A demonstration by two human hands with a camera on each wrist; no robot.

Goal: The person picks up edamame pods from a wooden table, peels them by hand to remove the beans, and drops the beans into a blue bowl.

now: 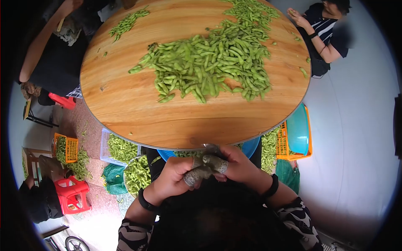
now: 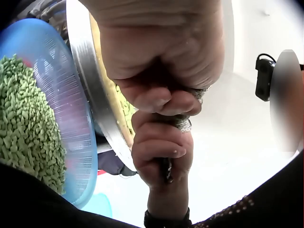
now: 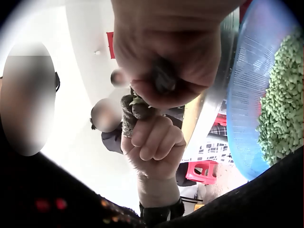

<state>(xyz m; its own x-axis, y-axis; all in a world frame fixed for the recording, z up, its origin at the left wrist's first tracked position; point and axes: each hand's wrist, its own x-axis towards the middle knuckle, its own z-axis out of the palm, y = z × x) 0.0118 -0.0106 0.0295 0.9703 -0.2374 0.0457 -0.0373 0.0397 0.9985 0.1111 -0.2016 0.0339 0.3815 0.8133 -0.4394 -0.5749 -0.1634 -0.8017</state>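
In the head view the left hand and right hand meet just below the table's near edge, speckled grey covers on their thumbs and forefingers. Curled fingers of the right hand grip a dark, shiny object, whose shape is mostly hidden. Its end shows in the left wrist view, within the right hand. Covered fingertips of the left hand pinch a small bit of green pod, mostly hidden. Green pods lie heaped on the round wooden table.
A blue basket of shelled green beans is below the hands. Pods fill a white crate and a bowl at the left. Orange baskets and a red stool stand around; other people sit nearby.
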